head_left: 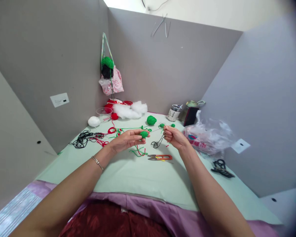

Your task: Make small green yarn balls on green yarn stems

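Observation:
My left hand [129, 139] pinches a small, rounded green crocheted piece [143, 134] between thumb and fingers above the table. From that piece a thin, straight strand of thread [156, 130] stretches to my right hand [172, 135], whose fingers are closed on its end; whether a needle is there is too small to tell. A loop of dark thread [158, 144] hangs or lies just below the right hand. Under the hands are orange-handled thread snips [160, 157] and green and red yarn scraps [139, 151]. Beyond sits a green yarn ball [151, 120].
Tangled black yarn [81, 139], white stuffing [129, 110] and a clear plastic tub [105, 115] lie left and back. A tin [174, 113], a plastic bag [207, 136] and a black claw clip [222, 169] line the right. Grey partitions [172, 65] enclose the table.

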Tool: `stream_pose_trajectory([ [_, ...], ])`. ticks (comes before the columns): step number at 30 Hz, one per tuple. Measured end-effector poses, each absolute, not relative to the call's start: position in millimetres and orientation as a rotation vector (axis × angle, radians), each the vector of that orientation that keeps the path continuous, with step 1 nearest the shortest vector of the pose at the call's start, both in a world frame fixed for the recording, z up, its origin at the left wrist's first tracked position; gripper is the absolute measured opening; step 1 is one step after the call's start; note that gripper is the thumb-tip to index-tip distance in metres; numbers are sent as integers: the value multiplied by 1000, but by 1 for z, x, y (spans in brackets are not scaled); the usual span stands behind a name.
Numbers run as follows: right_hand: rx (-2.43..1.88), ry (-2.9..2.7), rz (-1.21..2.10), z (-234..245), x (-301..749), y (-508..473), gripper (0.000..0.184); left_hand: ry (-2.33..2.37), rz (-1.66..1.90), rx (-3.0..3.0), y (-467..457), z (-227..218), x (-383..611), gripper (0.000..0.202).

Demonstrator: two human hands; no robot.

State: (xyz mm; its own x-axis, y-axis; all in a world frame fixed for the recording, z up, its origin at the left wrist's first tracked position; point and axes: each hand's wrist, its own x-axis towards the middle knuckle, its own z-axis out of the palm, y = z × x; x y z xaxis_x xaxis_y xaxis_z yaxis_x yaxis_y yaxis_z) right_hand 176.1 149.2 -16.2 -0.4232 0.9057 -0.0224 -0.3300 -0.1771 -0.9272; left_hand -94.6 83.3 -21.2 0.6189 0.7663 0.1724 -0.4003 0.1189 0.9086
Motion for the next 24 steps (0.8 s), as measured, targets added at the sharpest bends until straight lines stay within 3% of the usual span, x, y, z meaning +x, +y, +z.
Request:
stream_pose_trajectory([
  [14,-879,-1137,1578,-22,184,162,17,459,956,1228,80,-26,-86,18],
  [20,-961,-1172,1401,-30,189,168,23,633,939,1352,82,-34,-78,31],
  [24,-1178,-1410,895,-21,191,157,28,868,1089,1572,93,-45,-81,30],
])
